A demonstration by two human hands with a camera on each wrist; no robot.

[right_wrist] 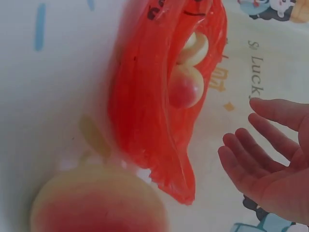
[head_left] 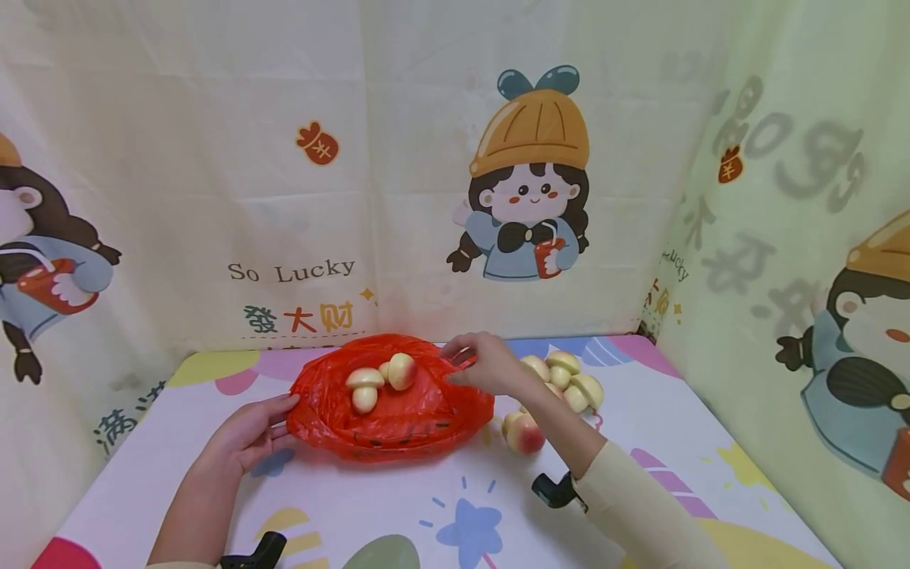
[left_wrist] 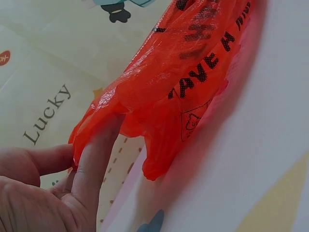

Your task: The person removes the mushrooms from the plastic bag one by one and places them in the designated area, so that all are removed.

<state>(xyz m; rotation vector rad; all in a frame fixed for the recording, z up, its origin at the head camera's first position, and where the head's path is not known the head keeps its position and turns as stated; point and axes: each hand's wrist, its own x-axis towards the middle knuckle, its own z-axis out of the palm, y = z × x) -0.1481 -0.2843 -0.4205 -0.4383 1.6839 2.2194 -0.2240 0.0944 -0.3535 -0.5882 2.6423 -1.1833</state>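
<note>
A red plastic bag lies spread with its mouth facing up. Inside it are two cream mushrooms, one with a pink-blushed cap. My left hand pinches the bag's left edge between thumb and fingers; in the left wrist view a fingertip is behind the red film. At the bag's right side is my right hand, its fingers spread and relaxed. The right wrist view shows that hand beside the bag, holding nothing.
Several more mushrooms are heaped right of the bag, partly behind my right forearm. A rounded piece with a red blush sits at the near side of this heap. Printed cloth hangs behind the patterned table and along its sides.
</note>
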